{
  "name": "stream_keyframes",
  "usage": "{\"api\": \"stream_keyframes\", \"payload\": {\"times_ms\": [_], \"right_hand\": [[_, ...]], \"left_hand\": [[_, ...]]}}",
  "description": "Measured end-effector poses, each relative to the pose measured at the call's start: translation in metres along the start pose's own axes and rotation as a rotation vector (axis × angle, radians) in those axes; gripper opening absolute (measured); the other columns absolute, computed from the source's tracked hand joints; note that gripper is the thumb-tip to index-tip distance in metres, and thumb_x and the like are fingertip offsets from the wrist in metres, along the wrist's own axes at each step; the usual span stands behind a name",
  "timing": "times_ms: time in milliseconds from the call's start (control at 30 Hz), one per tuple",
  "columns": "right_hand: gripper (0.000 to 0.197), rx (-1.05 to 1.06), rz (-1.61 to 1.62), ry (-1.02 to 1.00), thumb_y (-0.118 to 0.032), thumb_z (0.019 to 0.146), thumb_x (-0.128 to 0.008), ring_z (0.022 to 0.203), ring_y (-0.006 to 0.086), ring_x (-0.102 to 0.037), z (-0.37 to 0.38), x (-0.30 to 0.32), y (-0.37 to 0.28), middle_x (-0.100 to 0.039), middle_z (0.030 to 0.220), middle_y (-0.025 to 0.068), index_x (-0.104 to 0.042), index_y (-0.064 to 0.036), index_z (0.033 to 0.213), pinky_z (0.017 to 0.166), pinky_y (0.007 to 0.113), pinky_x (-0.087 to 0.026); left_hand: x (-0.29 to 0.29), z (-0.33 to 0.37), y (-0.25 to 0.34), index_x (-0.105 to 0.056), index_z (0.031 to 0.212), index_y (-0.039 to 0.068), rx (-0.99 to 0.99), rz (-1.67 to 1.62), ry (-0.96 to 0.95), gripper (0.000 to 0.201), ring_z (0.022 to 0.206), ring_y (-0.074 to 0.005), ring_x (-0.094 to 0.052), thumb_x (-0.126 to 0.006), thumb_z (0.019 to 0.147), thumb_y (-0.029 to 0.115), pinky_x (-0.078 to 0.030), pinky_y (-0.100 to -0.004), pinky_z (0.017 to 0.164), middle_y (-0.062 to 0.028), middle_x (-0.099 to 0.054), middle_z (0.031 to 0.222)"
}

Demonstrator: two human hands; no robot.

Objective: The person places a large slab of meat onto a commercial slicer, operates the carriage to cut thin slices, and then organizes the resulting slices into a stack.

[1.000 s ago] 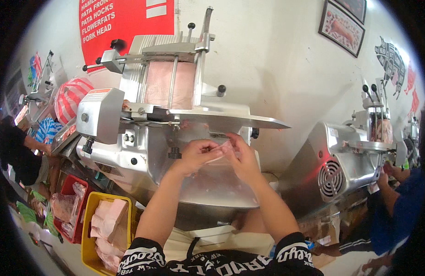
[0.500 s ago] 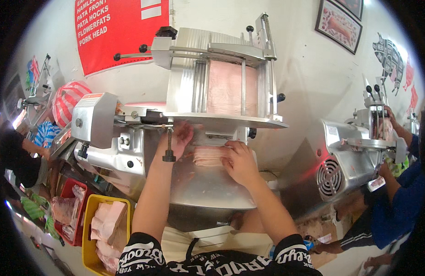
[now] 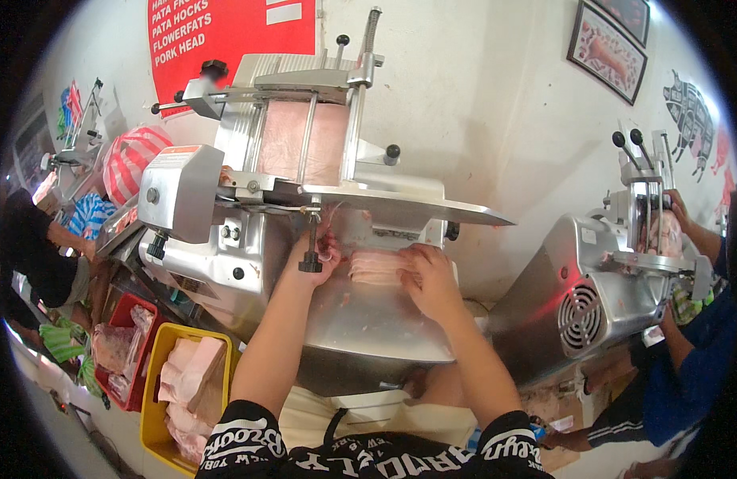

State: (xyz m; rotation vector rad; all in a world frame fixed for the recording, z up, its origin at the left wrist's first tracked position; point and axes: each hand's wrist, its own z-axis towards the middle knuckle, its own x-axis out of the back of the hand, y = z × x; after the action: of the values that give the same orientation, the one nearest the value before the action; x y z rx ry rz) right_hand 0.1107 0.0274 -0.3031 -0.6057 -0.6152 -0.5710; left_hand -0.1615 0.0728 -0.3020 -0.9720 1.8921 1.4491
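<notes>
A metal meat slicer (image 3: 376,319) stands in front of me. On its tray lies a short stack of thin pale-pink meat slices (image 3: 374,267). My right hand (image 3: 432,279) touches the right end of the stack, fingers apart. My left hand (image 3: 324,249) is by the stack's left end, below the blade plate (image 3: 416,206). Its fingers are curled and partly hidden behind a black-knobbed screw (image 3: 311,261); what they hold, if anything, is not clear. A pale slab of meat (image 3: 292,140) rests on the slicer's carriage (image 3: 245,92) under metal bars.
At lower left stand a yellow crate (image 3: 149,399) and a red crate (image 3: 149,315), both with meat pieces. A second slicer (image 3: 536,279) is at the right, with a person in blue (image 3: 687,383) working at it. Another person (image 3: 33,247) stands at the far left.
The carriage with the meat slab has slid left across the slicer. My left hand has come down from under the blade plate toward the stack. My right hand stays at the stack.
</notes>
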Motion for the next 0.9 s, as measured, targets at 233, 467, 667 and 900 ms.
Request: {"api": "stream_keyframes", "payload": {"times_ms": [233, 467, 667, 900], "right_hand": [[0.032, -0.224, 0.618, 0.029, -0.016, 0.090, -0.069, 0.112, 0.0371, -0.061, 0.022, 0.023, -0.046, -0.067, 0.113, 0.0185, -0.063, -0.0006, 0.118, 0.096, 0.043, -0.049], [0.028, -0.308, -0.146, 0.087, -0.016, 0.085, -0.069, 0.110, 0.0358, -0.061, 0.007, 0.012, 0.010, -0.064, 0.118, 0.0178, -0.069, -0.0069, 0.112, 0.093, 0.045, -0.050], [0.046, 0.035, -0.117, -0.003, -0.021, 0.084, -0.070, 0.125, 0.0358, -0.051, 0.003, 0.007, 0.003, -0.052, 0.140, 0.0145, -0.061, -0.0131, 0.128, 0.106, 0.053, -0.040], [0.065, 0.130, -0.211, -0.253, -0.025, 0.083, -0.069, 0.129, 0.0360, -0.049, 0.005, 0.003, -0.022, -0.052, 0.142, 0.0141, -0.048, -0.0134, 0.143, 0.111, 0.056, -0.035]], "left_hand": [[-0.037, -0.063, -0.028, -0.069, 0.111, 0.005, -0.180, 1.072, -0.450, 0.031, 0.072, -0.0109, -0.056, -0.077, 0.087, 0.023, -0.047, -0.0258, 0.063, -0.0045, -0.067, 0.090], [-0.029, -0.032, -0.006, -0.072, 0.110, 0.000, -0.492, 1.610, -0.280, 0.032, 0.090, -0.0182, -0.067, -0.075, 0.086, 0.022, -0.052, -0.0317, 0.084, -0.0098, -0.071, 0.099], [-0.016, -0.003, -0.001, -0.066, 0.115, 0.000, -0.495, 0.876, -0.169, 0.027, 0.087, -0.0226, -0.066, -0.065, 0.094, 0.017, -0.054, -0.0317, 0.081, -0.0107, -0.069, 0.101], [-0.006, 0.032, 0.001, -0.059, 0.102, -0.001, -0.129, -0.258, -0.553, 0.012, 0.091, -0.0268, -0.064, -0.057, 0.093, 0.007, -0.057, -0.0371, 0.082, -0.0139, -0.066, 0.100]]}}
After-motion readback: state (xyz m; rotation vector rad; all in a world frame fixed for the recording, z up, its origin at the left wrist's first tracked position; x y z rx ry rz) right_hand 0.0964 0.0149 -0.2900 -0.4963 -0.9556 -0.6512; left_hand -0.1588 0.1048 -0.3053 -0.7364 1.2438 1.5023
